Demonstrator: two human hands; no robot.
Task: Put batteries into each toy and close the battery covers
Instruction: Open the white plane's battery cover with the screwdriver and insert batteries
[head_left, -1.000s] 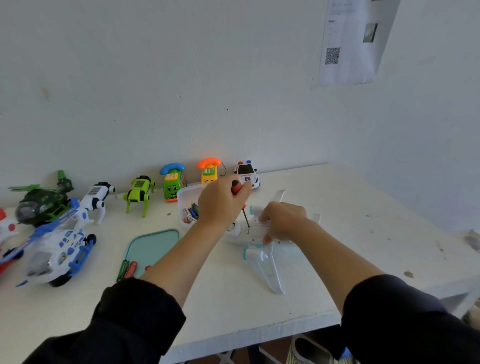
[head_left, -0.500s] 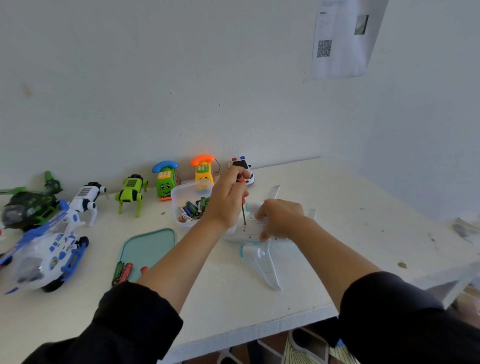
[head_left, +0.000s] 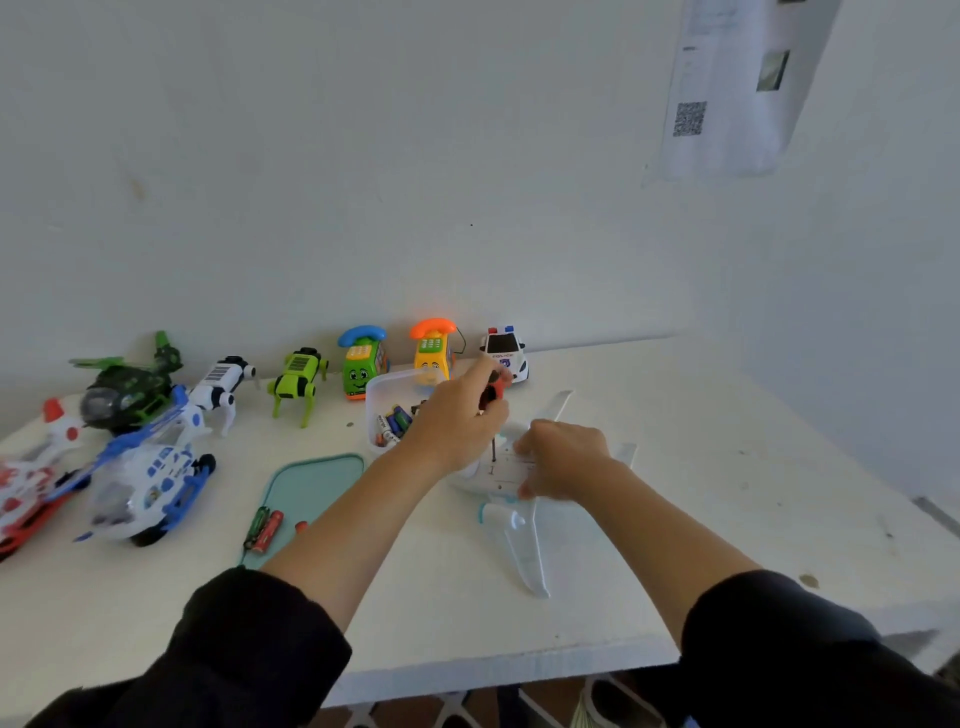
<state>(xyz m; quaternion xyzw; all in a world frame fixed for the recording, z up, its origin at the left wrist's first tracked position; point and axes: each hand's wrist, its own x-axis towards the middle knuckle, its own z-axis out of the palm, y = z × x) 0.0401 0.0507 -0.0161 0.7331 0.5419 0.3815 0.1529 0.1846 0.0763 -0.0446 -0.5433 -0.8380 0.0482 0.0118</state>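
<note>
The left hand (head_left: 460, 421) has its grip closed around a screwdriver (head_left: 492, 410), held upright with the tip on the belly of the plane (head_left: 511, 488). The right hand (head_left: 563, 460) lies curled on the plane's body, pinning it upside down on the bench (head_left: 675, 467). Both forearms reach forward, and the battery box (head_left: 387, 410) stands just behind the left hand.

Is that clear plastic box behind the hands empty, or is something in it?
Not empty. The clear box holds several batteries lying at its bottom, partly hidden by the left hand.
</note>
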